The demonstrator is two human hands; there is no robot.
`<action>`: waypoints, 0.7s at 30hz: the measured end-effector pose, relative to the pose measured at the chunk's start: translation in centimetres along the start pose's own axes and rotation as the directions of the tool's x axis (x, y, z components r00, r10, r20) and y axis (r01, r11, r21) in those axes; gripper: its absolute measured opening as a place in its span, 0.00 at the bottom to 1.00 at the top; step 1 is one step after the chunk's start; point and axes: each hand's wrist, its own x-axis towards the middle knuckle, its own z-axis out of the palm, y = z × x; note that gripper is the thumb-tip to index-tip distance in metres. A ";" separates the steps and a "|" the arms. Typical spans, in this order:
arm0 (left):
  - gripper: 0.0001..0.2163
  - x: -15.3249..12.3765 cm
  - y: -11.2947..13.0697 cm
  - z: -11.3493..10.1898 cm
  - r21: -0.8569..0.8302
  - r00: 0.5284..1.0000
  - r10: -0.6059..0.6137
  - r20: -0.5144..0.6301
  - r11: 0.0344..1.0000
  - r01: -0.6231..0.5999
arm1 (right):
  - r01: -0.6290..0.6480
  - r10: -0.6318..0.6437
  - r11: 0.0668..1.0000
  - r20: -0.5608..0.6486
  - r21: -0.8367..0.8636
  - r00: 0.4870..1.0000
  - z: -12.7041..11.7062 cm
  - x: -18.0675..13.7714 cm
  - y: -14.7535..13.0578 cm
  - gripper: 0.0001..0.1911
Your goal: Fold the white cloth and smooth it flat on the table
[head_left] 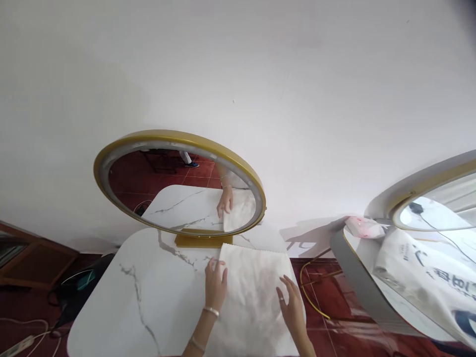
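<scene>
A white cloth with a zigzag-cut far edge lies spread on the marble-patterned table, slightly wrinkled in its middle. My left hand, with a bracelet at the wrist, rests by the cloth's left edge near its far corner, fingers apart. By the right edge of the cloth is my right hand, a ring on one finger, its fingers spread. Neither hand grips the cloth. Whether the right fingertips touch it, I cannot tell. The cloth's near end runs out of view.
A round gold-framed mirror stands on its gold base at the table's back, against the wall. On the right, a second table holds a printed white cloth bag, a pink-and-white packet and another mirror. A power strip lies at lower left.
</scene>
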 end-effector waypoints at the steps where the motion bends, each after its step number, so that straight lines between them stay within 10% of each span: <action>1: 0.10 1.4 0.0 0.6 0.002 0.998 -0.051 -0.019 0.999 0.051 | -0.008 0.007 0.999 -0.032 -0.037 0.999 0.6 1.2 0.8 0.17; 9: 0.11 5.6 -0.3 1.7 -0.068 0.998 -0.038 0.051 0.997 0.041 | 0.102 0.028 0.968 0.503 -0.230 0.864 1.8 9.9 5.7 0.14; 16: 0.23 3.5 -0.3 5.6 0.208 0.949 0.271 -0.158 0.949 -0.236 | 0.274 -0.237 0.926 0.164 -0.258 0.958 4.7 8.8 2.9 0.17; 21: 0.28 4.3 -0.4 8.2 0.346 0.887 0.457 -0.059 0.843 -0.411 | 0.462 -0.371 0.852 0.339 -0.247 0.865 7.6 8.3 -0.5 0.28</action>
